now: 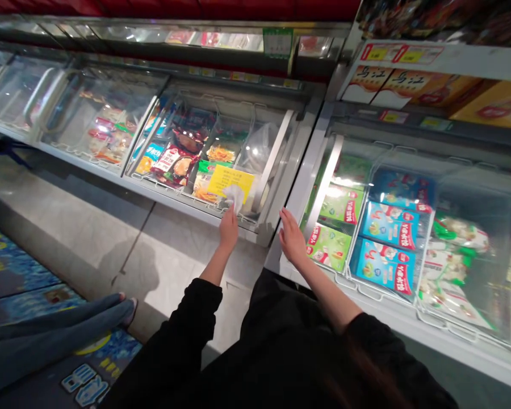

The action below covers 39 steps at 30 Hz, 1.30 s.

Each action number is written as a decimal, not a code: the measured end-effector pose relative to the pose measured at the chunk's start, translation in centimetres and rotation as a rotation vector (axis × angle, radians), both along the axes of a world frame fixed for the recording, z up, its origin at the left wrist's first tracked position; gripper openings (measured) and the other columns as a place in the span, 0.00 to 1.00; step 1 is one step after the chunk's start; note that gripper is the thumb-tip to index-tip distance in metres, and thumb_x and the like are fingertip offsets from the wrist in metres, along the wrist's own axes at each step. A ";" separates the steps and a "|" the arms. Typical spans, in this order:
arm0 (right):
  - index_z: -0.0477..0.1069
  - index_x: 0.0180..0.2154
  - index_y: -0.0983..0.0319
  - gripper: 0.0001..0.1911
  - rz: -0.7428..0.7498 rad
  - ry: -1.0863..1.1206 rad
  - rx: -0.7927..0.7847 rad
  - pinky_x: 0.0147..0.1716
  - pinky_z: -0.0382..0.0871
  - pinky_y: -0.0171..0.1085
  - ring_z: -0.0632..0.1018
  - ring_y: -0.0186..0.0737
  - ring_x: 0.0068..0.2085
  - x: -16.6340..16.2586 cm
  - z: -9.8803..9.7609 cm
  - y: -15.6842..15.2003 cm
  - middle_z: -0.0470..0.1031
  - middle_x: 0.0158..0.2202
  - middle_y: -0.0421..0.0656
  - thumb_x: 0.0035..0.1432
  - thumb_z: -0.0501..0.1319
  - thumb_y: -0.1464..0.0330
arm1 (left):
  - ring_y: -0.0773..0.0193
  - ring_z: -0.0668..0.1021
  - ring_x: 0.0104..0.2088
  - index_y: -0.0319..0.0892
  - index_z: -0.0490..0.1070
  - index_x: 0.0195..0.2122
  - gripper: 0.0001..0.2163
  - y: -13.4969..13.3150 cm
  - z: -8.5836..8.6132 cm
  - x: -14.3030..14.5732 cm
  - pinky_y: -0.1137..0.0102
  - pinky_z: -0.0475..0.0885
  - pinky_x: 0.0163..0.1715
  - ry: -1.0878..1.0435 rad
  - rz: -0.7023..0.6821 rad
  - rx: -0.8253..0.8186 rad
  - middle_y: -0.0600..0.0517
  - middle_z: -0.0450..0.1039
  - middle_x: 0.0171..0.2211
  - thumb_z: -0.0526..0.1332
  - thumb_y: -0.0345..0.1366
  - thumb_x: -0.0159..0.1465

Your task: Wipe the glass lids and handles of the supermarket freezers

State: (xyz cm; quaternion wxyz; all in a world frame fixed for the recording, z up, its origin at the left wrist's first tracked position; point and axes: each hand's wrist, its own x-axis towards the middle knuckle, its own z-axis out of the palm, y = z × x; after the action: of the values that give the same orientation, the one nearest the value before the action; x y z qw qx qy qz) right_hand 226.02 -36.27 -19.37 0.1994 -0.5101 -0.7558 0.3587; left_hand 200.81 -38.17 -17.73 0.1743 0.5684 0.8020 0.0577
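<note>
Freezer chests (pixel 187 207) ahead; left hand (pixel 229 230) pinches thin white sheet (pixel 235 196) low, seemingly leaving its top loose; right hand (pixel 293 238) apparently empty, fingers outstretched, green packets (pixel 330 245) just rightward, probably grouped by kind.

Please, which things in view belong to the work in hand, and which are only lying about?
With the work, it seems:
left hand, pinching a crumpled white piece, perhaps tissue
freezer with the yellow notice, just beyond it
right hand, open, apparently holding nothing

Only around:
green packs
blue packs
shelf boxes
</note>
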 end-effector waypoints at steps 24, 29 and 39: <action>0.52 0.74 0.70 0.36 -0.014 -0.323 -0.033 0.76 0.50 0.56 0.52 0.48 0.78 -5.8 -6.7 11.1 0.51 0.78 0.55 0.68 0.50 0.72 | 0.55 0.66 0.71 0.42 0.61 0.73 0.28 10.6 -8.9 -3.2 0.56 0.61 0.72 -0.105 -0.611 -0.098 0.47 0.65 0.72 0.51 0.27 0.72; 0.50 0.75 0.69 0.36 -0.061 -0.307 -0.012 0.76 0.48 0.56 0.49 0.46 0.79 -6.3 -8.3 12.9 0.50 0.78 0.54 0.68 0.49 0.72 | 0.59 0.66 0.72 0.43 0.62 0.73 0.33 3.5 -8.0 -5.0 0.60 0.60 0.74 -0.134 -0.597 -0.147 0.49 0.66 0.72 0.51 0.20 0.66; 0.55 0.73 0.71 0.36 -0.159 -0.341 0.051 0.76 0.46 0.56 0.50 0.48 0.78 -8.5 -8.9 12.1 0.51 0.78 0.55 0.66 0.50 0.71 | 0.56 0.70 0.69 0.45 0.63 0.72 0.28 13.4 -8.8 -4.4 0.55 0.57 0.74 -0.019 -0.689 -0.111 0.49 0.68 0.70 0.50 0.26 0.72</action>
State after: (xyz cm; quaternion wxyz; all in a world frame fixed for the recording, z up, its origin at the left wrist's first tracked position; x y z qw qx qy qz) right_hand 217.53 -24.18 -28.28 0.1093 -0.6165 -0.7447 0.2310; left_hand 196.44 -24.80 -26.58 0.2218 0.7947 0.5634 -0.0429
